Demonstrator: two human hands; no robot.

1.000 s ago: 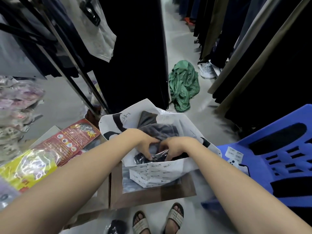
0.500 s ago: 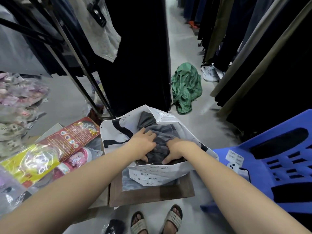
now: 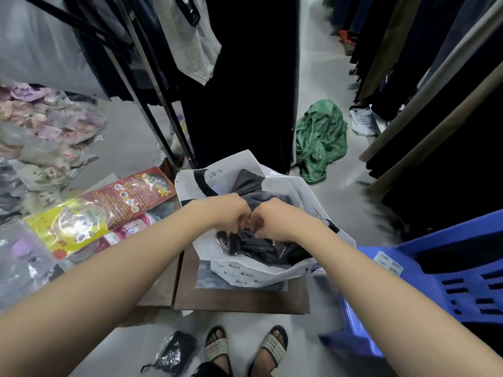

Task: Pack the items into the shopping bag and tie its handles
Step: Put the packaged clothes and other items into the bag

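**Op A:** Head view, the only one. I log the shopping bag (image 3: 253, 270), white with dark print, mouth open, standing on the cardboard box (image 3: 239, 300), toward the box's far edge. Dark clothing in clear wrap (image 3: 261, 244) fills the bag; a grey piece (image 3: 249, 183) sticks up at the bag's far side.

**Op B:** Hands?

**Op A:** Left hand (image 3: 231, 213) and right hand (image 3: 275, 221) are knuckle to knuckle over the middle of the bag. Both have their fingers curled shut, pinching the wrapped clothing where they meet. I cannot tell whether a handle is caught in either grip.

**Op B:** Change against the last entries?

**Op A:** Half a second ago both palms lay flat and spread on the pile, pressing down. Now they have risen, drawn together and closed into fists. The bag itself has not shifted on the box.

**Op B:** Meaning for the task?

**Op A:** My reading: pressing is over, and the contents are being bunched or tucked at the centre. Handles remain untied; the bag's near edge hangs loose over the box.

**Op B:** Leftovers?

**Op A:** A small dark packet (image 3: 174, 352) lies on the floor beside the sandalled feet (image 3: 217, 349). Toy packs (image 3: 109, 213) sit left of the box. Whether either belongs in the bag, I cannot say.
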